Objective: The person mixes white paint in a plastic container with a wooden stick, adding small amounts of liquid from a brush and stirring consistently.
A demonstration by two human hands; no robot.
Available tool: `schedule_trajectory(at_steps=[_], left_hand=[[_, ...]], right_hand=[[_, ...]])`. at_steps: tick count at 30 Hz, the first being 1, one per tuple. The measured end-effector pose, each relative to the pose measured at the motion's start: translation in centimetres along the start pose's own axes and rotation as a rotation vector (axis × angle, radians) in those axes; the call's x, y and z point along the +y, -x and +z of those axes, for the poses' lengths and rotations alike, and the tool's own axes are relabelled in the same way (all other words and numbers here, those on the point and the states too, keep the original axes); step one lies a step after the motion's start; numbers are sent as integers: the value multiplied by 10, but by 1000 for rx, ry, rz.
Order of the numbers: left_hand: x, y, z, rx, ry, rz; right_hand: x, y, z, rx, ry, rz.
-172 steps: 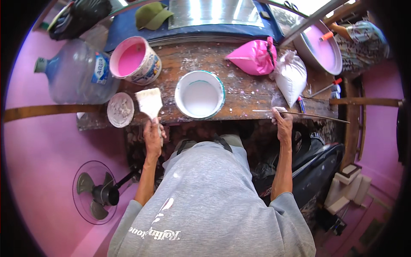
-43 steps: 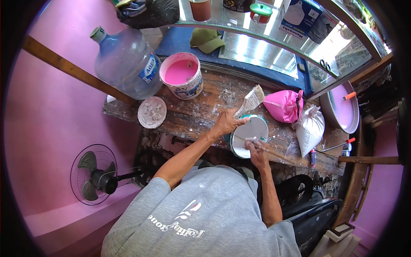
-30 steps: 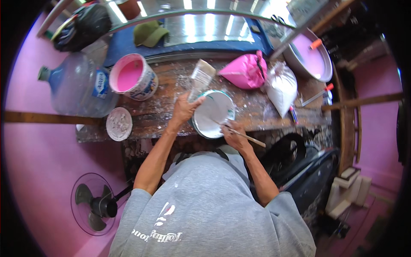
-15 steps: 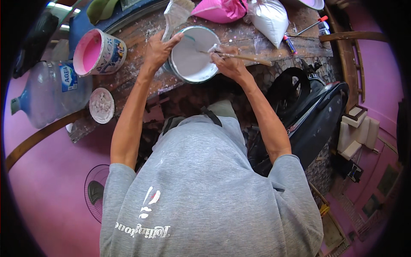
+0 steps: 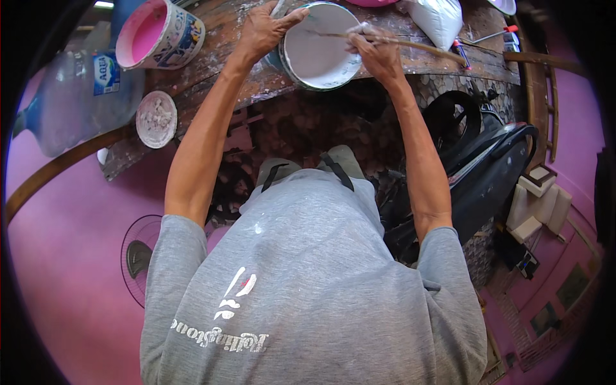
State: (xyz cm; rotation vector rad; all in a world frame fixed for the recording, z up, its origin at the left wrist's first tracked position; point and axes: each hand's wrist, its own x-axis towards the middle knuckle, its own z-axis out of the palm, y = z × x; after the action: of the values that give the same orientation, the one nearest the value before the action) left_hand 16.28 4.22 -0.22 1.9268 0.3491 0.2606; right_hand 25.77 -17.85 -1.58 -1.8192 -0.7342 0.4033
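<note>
A round bucket of white paint (image 5: 323,54) stands at the near edge of the wooden table. My left hand (image 5: 266,31) is at its left rim, thumb along the edge, closed around a wide paintbrush (image 5: 278,8) whose upper part is cut off by the frame. In my right hand (image 5: 377,52), which has white smears on its fingers, is a thin wooden stick (image 5: 430,49). One end of the stick reaches into the white paint; the other points out to the right. My right fingers are closed over the bucket's right rim.
Left on the paint-spattered table (image 5: 221,48) are a tub of pink paint (image 5: 186,38) and a crusted white lid (image 5: 156,119). A large clear water bottle (image 5: 77,102) lies beyond. A white bag (image 5: 437,22) and a roller frame (image 5: 491,35) are at right. A black motorbike (image 5: 475,173) stands close by.
The view has shifted, so the table and bucket sit higher in the picture and the brush is mostly cut off. The stick's dipped end has moved within the paint, my right hand still gripping it.
</note>
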Motion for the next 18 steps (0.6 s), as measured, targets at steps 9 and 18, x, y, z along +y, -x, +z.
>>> schedule_trajectory(at_steps=[9,18], left_hand=[[17,2,1,6,120,51],[22,3,2,106,-108,-13]], right_hand=[[-25,-1,34,-126,-131,-116],[-4,0,-8,-100,259,-143]])
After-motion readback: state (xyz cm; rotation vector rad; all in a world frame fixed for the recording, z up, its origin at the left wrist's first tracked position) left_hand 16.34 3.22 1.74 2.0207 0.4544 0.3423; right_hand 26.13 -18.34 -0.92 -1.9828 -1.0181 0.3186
